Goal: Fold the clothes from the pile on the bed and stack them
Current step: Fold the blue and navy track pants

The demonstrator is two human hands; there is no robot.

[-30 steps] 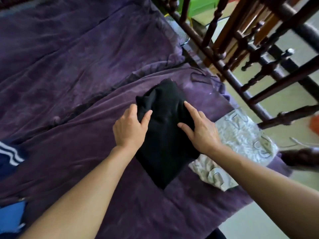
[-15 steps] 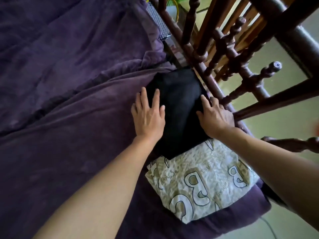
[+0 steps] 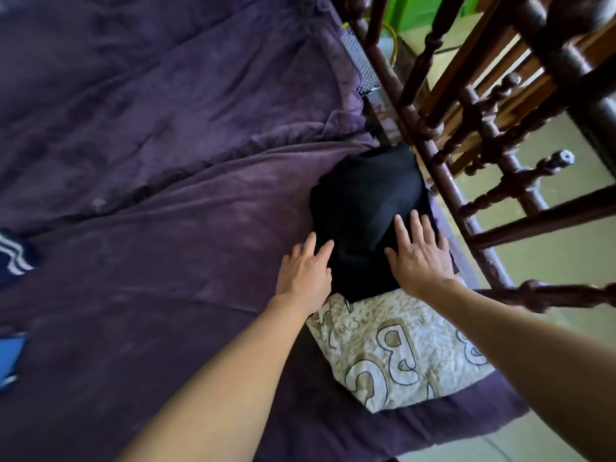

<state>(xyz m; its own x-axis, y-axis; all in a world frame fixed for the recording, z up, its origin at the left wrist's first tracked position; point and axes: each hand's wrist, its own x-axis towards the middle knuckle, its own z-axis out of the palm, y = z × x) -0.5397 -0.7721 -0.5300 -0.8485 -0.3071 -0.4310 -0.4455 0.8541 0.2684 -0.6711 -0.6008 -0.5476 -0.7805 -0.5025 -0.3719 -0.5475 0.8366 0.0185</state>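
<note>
Head view, from the far left: a navy garment with white stripes (image 3: 13,255) and a blue one (image 3: 10,355) poke in at the frame edge on the purple bed cover (image 3: 166,228), so I judge there is more of the pile to fold. Moving right, the left hand (image 3: 305,271) lies with fingers straight, holding nothing, its tips touching the left edge of the folded black garment (image 3: 363,211). That piece is a thick, matte rectangle, slightly rumpled at its far-left corner. It sits near the bed's right edge, and its near edge meets a folded cream garment printed with big outlined letters (image 3: 400,355). The right hand (image 3: 418,251) is spread flat, palm down on the black piece's right side, just beside the dark wooden bed rail (image 3: 446,181). I read this as placing and smoothing. Next I'd lift both hands clear without dragging the fold, then reach left for another piece.
</note>
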